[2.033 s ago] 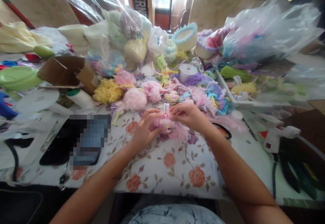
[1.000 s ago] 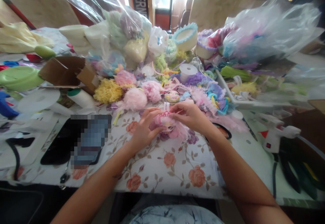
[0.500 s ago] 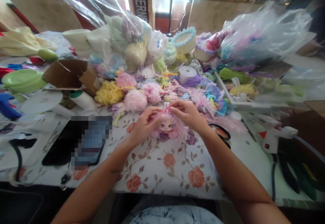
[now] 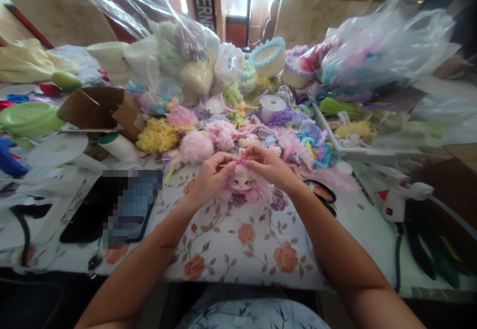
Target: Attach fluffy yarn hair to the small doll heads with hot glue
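Note:
A small doll head with pink fluffy hair [image 4: 241, 186] sits between my hands over the flowered tablecloth [image 4: 246, 239]. My left hand [image 4: 209, 179] has its fingers closed in a pinch at the top of the doll's hair. My right hand [image 4: 271, 166] pinches the same spot from the other side, where a thin pink ribbon or thread [image 4: 241, 160] runs between the fingertips. The doll's face points toward me. Pink pompoms [image 4: 197, 146] and more doll heads [image 4: 249, 139] lie just beyond my fingers.
A black phone [image 4: 112, 209] lies at the left, a glue gun [image 4: 400, 201] with its cord at the right. A yellow pompom [image 4: 158, 135], a white ribbon spool [image 4: 272, 104], a cardboard box [image 4: 97, 105], green plates [image 4: 26, 118] and plastic bags of craft stuff [image 4: 380, 50] crowd the back.
The doll head has turned face up toward me. Both hands have risen slightly to pinch at the top of its hair.

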The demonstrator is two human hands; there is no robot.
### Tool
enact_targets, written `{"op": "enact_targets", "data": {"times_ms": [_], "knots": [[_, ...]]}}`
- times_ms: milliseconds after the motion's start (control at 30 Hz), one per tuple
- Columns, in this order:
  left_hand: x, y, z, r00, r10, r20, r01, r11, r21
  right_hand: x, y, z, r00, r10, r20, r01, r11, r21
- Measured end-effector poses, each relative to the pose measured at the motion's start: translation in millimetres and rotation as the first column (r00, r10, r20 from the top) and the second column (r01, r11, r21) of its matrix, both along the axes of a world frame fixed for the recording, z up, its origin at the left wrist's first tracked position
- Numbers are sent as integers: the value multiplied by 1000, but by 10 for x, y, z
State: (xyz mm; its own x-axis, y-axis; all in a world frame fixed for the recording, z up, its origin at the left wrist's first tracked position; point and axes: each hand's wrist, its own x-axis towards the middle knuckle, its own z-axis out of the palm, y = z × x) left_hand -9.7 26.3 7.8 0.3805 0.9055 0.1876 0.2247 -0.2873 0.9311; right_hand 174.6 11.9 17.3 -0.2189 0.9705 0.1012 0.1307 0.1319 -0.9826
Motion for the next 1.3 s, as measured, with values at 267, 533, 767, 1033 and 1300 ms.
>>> {"op": "enact_targets", "data": {"times_ms": [267, 533, 767, 1033, 1300], "knots": [[45, -28, -20, 999, 42, 4, -42, 998, 38, -48, -4, -28, 991, -38, 125, 36, 999, 18], [91, -69, -47, 995, 97, -27, -94, 992, 83, -59, -4, -91, 999, 3, 44, -1, 1000, -30], [97, -74, -54, 978, 201, -63, -171, 932, 321, -73, -30, -53, 999, -38, -3, 37, 997, -65], [65, -33, 25, 930, 260, -261, 31, 650, 759, -79, -18, -73, 998, -60, -4, 59, 997, -54], [68, 7, 97, 903, 231, -363, 140, 641, 754, -84, -26, -72, 997, -78, 25, 79, 995, -64]]}}
